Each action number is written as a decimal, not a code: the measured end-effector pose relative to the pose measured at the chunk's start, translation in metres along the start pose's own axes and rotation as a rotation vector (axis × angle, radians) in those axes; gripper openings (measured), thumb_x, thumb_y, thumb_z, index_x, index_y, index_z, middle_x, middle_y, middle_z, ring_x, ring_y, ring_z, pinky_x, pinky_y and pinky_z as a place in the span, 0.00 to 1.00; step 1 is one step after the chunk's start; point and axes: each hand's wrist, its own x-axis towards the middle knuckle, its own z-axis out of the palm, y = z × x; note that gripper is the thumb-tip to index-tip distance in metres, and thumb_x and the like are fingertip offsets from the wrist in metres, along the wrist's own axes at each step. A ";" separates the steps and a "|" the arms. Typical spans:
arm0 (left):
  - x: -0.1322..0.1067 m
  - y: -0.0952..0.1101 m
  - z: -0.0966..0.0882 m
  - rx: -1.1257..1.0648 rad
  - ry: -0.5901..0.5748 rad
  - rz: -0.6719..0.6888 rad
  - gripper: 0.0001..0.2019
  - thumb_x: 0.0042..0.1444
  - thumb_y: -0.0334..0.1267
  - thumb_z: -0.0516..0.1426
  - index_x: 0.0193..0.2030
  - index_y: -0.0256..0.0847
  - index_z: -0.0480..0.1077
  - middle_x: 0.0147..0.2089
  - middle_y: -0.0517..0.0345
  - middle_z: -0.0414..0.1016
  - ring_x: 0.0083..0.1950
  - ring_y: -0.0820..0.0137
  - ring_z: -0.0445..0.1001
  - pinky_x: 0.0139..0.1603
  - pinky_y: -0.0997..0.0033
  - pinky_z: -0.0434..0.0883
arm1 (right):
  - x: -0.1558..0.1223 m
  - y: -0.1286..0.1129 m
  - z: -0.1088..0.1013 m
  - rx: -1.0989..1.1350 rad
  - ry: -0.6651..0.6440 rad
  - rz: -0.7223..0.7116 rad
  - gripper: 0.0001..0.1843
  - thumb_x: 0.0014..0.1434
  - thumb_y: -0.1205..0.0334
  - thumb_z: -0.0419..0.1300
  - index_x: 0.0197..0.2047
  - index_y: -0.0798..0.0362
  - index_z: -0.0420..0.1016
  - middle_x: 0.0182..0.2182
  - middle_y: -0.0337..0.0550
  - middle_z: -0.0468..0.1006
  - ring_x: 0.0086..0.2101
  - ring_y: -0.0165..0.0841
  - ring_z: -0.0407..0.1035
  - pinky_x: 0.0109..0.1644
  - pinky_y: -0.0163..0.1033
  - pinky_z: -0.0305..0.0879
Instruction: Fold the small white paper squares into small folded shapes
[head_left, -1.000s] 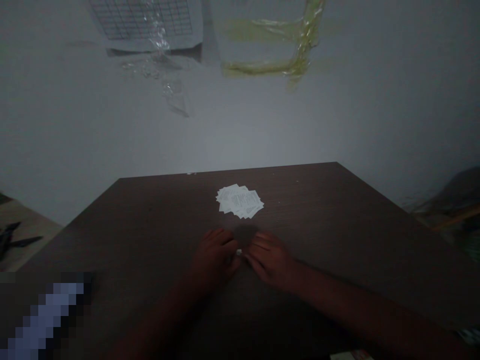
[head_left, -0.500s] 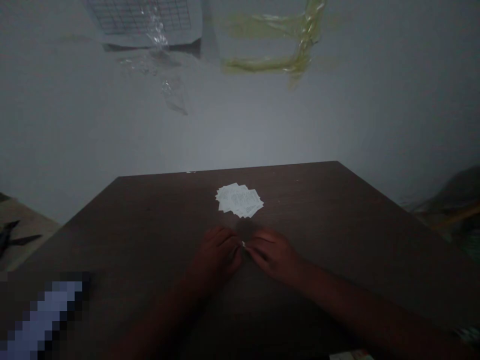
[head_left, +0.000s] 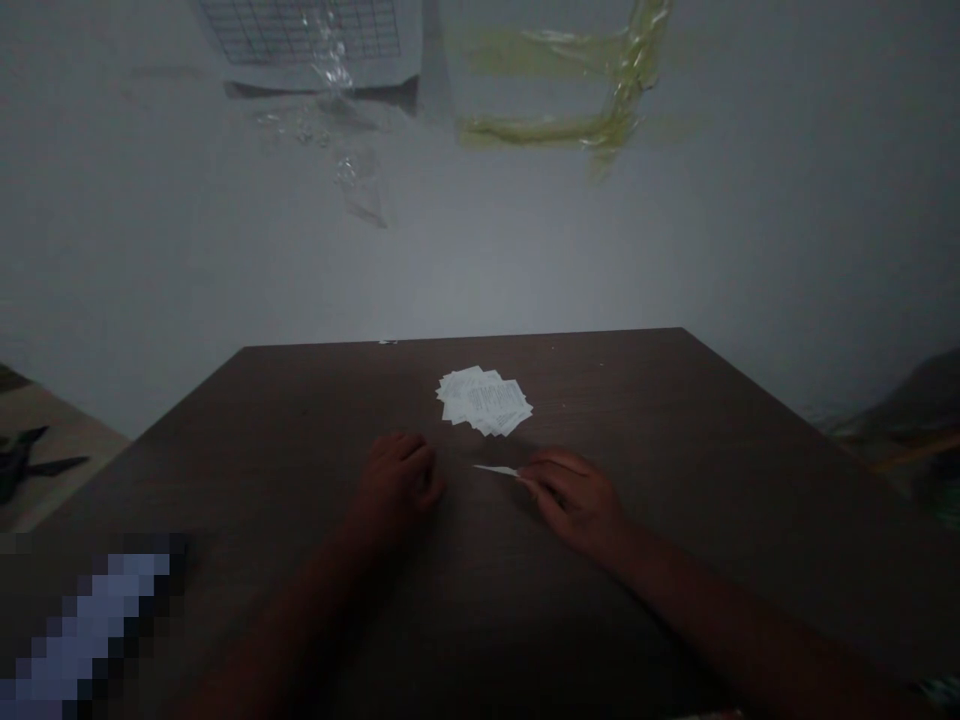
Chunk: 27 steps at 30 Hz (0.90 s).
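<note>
A thin white slip of paper [head_left: 495, 469] is pinched between the thumb and fingers of my right hand [head_left: 574, 492], seen nearly edge-on and pointing left. My left hand [head_left: 400, 478] rests on the dark brown table [head_left: 300, 410] with its fingers curled in; whether anything small is inside them I cannot make out. Just beyond both hands lies a loose pile of white printed papers [head_left: 485, 401], overlapping at various angles. A gap of bare wood separates my left hand from the slip's tip.
A pixelated flat object [head_left: 97, 620] lies at the table's near left. Behind the table rises a pale wall [head_left: 525, 240] with a taped gridded sheet [head_left: 307, 35] and yellowish tape [head_left: 547, 130]. Dark items [head_left: 30, 465] sit beyond the left edge.
My hands have moved apart: the left went left, the right slightly right. The paper, earlier mostly hidden between both hands' fingertips, now shows in my right hand alone. The view shifted slightly.
</note>
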 end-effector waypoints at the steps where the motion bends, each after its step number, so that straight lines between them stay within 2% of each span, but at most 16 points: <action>1: 0.001 -0.005 -0.001 -0.023 0.017 -0.019 0.14 0.66 0.28 0.68 0.35 0.49 0.71 0.42 0.56 0.85 0.45 0.56 0.83 0.50 0.58 0.77 | 0.000 0.003 -0.001 -0.002 0.003 0.001 0.13 0.87 0.68 0.65 0.58 0.46 0.93 0.46 0.47 0.95 0.43 0.40 0.91 0.49 0.43 0.91; 4: -0.001 -0.001 0.002 -0.090 0.059 0.011 0.07 0.71 0.31 0.65 0.43 0.49 0.79 0.47 0.54 0.89 0.49 0.55 0.85 0.55 0.56 0.81 | 0.000 0.005 0.004 0.007 0.004 -0.028 0.11 0.88 0.66 0.65 0.53 0.48 0.91 0.42 0.46 0.93 0.39 0.39 0.89 0.45 0.41 0.88; 7: -0.005 0.023 0.006 -0.127 0.019 0.101 0.09 0.74 0.30 0.65 0.52 0.49 0.84 0.53 0.52 0.92 0.55 0.54 0.87 0.61 0.53 0.83 | -0.003 0.001 0.015 0.014 -0.038 -0.020 0.11 0.89 0.65 0.66 0.51 0.48 0.89 0.40 0.45 0.91 0.37 0.37 0.87 0.43 0.39 0.86; 11: -0.007 0.051 0.008 -0.099 -0.047 0.187 0.09 0.75 0.27 0.65 0.49 0.48 0.83 0.51 0.53 0.91 0.53 0.53 0.87 0.60 0.52 0.82 | -0.005 -0.007 0.023 -0.017 -0.060 -0.034 0.11 0.89 0.66 0.66 0.51 0.48 0.89 0.40 0.44 0.91 0.37 0.38 0.86 0.43 0.40 0.85; 15: -0.008 0.059 0.006 -0.068 -0.035 0.201 0.10 0.74 0.27 0.65 0.43 0.47 0.79 0.47 0.52 0.88 0.50 0.52 0.85 0.56 0.51 0.80 | -0.003 -0.015 0.025 -0.030 -0.066 -0.049 0.16 0.91 0.63 0.63 0.47 0.48 0.88 0.37 0.44 0.89 0.35 0.38 0.83 0.40 0.40 0.83; 18: -0.009 0.059 0.005 -0.062 -0.005 0.212 0.10 0.71 0.27 0.68 0.41 0.48 0.78 0.44 0.54 0.84 0.48 0.54 0.82 0.54 0.52 0.78 | -0.001 -0.019 0.024 0.006 -0.042 -0.061 0.19 0.93 0.62 0.60 0.48 0.48 0.87 0.38 0.44 0.89 0.35 0.37 0.84 0.40 0.40 0.85; 21: -0.008 0.052 0.004 -0.065 -0.008 0.190 0.12 0.69 0.27 0.70 0.40 0.48 0.76 0.44 0.56 0.84 0.47 0.55 0.80 0.55 0.54 0.77 | -0.002 -0.019 0.020 0.046 -0.017 -0.042 0.15 0.92 0.63 0.61 0.53 0.48 0.90 0.41 0.45 0.91 0.39 0.38 0.87 0.44 0.41 0.88; 27: -0.005 0.009 0.003 -0.062 0.011 0.063 0.12 0.68 0.28 0.67 0.38 0.49 0.73 0.45 0.56 0.86 0.48 0.55 0.81 0.54 0.55 0.75 | -0.003 -0.006 0.007 0.059 0.023 0.004 0.12 0.89 0.66 0.65 0.57 0.47 0.92 0.45 0.47 0.94 0.42 0.41 0.90 0.48 0.43 0.90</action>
